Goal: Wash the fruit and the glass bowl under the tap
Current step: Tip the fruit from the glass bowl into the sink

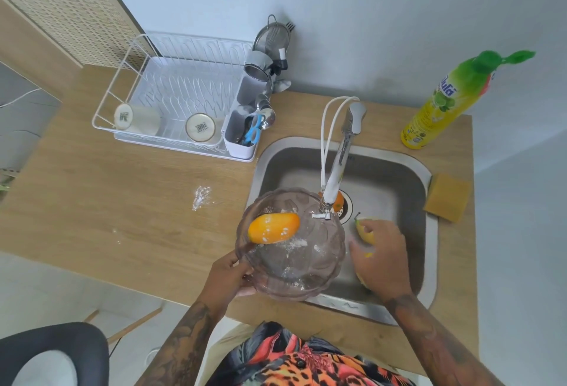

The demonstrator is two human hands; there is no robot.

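Two hands over the sink (pixel 426 189): left hand (pixel 228 275) grips the bowl (pixel 294 260) rim under the tap (pixel 336 177), mango (pixel 273 227) inside; right hand (pixel 379 250) clasps a yellow fruit (pixel 366 235) in the basin. An orange (pixel 337 201) sits by the drain.

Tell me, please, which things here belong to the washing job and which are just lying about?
Job: glass bowl, orange fruit in it, yellow fruit, tap, sink.
Lying about: dish rack, sponge, detergent bottle, scissors.
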